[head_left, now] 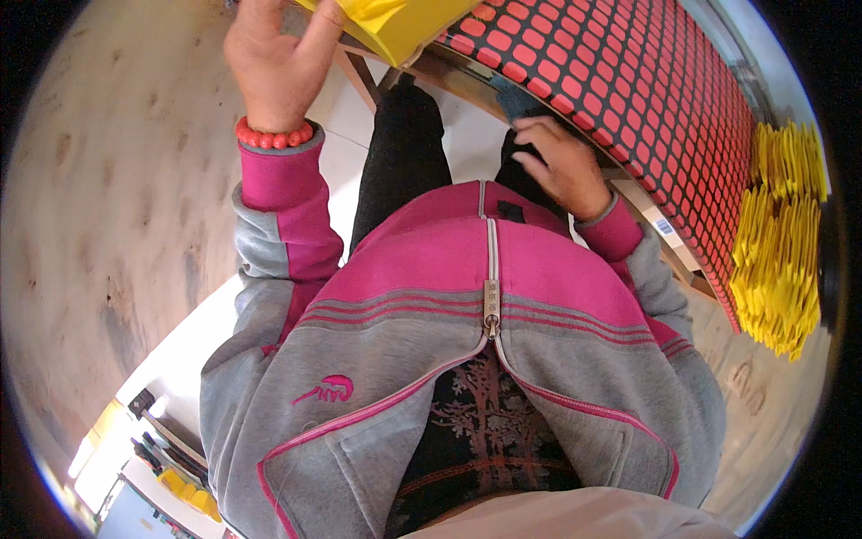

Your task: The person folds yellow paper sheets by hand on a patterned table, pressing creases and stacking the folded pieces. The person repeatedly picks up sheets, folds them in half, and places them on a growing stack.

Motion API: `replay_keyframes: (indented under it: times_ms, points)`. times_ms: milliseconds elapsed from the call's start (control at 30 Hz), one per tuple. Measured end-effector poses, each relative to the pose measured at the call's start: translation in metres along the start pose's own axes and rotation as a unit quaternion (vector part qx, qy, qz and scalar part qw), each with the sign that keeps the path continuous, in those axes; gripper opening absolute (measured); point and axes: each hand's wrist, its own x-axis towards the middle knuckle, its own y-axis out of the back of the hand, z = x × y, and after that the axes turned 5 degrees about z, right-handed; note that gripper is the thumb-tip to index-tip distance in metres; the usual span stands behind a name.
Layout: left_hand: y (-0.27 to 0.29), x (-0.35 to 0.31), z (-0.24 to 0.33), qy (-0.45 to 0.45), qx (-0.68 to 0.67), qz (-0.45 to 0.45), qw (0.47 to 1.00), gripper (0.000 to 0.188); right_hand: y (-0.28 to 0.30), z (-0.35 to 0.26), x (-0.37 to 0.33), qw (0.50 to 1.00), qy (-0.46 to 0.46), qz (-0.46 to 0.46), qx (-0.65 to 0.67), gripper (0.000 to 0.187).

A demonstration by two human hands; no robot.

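Observation:
My left hand (278, 67), with a red bead bracelet (274, 135) at its wrist, reaches to the top edge. Its thumb and fingers spread apart, and the thumb lies against a glossy yellow folded piece (395, 31). The fingertips are cut off by the picture's edge. Below the table's near edge, my right hand (566, 171) hovers over my thigh, slightly blurred. Its fingers are loosely bent and apart, with nothing visible in them. Next to its fingertips is a blue-grey cloth-like thing (516, 99), partly hidden under the table.
A table with a red-and-black patterned cover (611, 76) curves along the right. At its far right end stand stacks of yellow folded pieces (781, 242). A white box (660, 220) shows beneath the table. At lower left are yellow items (189, 494) beside dark objects.

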Motion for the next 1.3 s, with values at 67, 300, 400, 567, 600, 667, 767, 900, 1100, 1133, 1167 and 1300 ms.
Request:
replay_keyframes:
  times_ms: [67, 300, 400, 567, 600, 667, 767, 900, 1100, 1133, 1167, 1300]
  points:
    - [0.014, 0.004, 0.002, -0.023, 0.041, -0.058, 0.997, 0.014, -0.007, 0.024, -0.022, 0.994, -0.045, -0.001, -0.100, 0.026]
    - [0.018, 0.009, 0.010, -0.054, 0.063, -0.120, 0.989, 0.016, -0.029, 0.074, -0.036, 0.977, -0.056, -0.018, -0.205, 0.032]
    - [0.015, 0.014, 0.015, -0.070, 0.040, -0.126, 0.989, 0.017, -0.031, 0.080, -0.033, 0.973, -0.119, -0.050, -0.192, 0.029]
    - [0.012, 0.012, 0.020, -0.017, 0.056, -0.094, 0.994, 0.013, -0.027, 0.074, -0.031, 0.983, -0.087, 0.037, -0.157, 0.027]
    - [0.011, 0.012, 0.020, -0.013, 0.058, -0.084, 0.995, 0.012, -0.026, 0.072, -0.030, 0.983, -0.083, 0.042, -0.158, 0.028]
    - [0.010, 0.012, 0.019, 0.023, 0.058, -0.077, 0.995, 0.011, -0.022, 0.067, -0.026, 0.984, -0.106, 0.008, -0.146, 0.029]
    - [0.009, 0.014, 0.020, 0.026, 0.061, -0.092, 0.994, 0.008, -0.014, 0.050, -0.019, 0.977, -0.102, -0.031, -0.185, 0.029]
    - [0.013, 0.018, 0.020, 0.049, 0.028, -0.110, 0.992, 0.005, 0.010, 0.001, -0.006, 0.987, -0.075, -0.057, -0.127, 0.025]
    - [0.021, 0.026, 0.017, 0.079, -0.023, -0.170, 0.982, 0.007, 0.060, -0.073, 0.060, 0.987, 0.133, 0.001, 0.085, 0.020]
    - [0.022, 0.027, 0.017, 0.069, -0.016, -0.179, 0.981, 0.007, 0.067, -0.080, 0.074, 0.984, 0.154, 0.016, 0.086, 0.020]
    - [0.022, 0.027, 0.018, 0.061, -0.013, -0.189, 0.980, 0.007, 0.072, -0.085, 0.089, 0.980, 0.174, 0.031, 0.087, 0.021]
    - [0.020, 0.025, 0.019, 0.077, -0.027, -0.143, 0.986, 0.008, 0.070, -0.096, 0.139, 0.978, 0.186, 0.066, 0.069, 0.020]
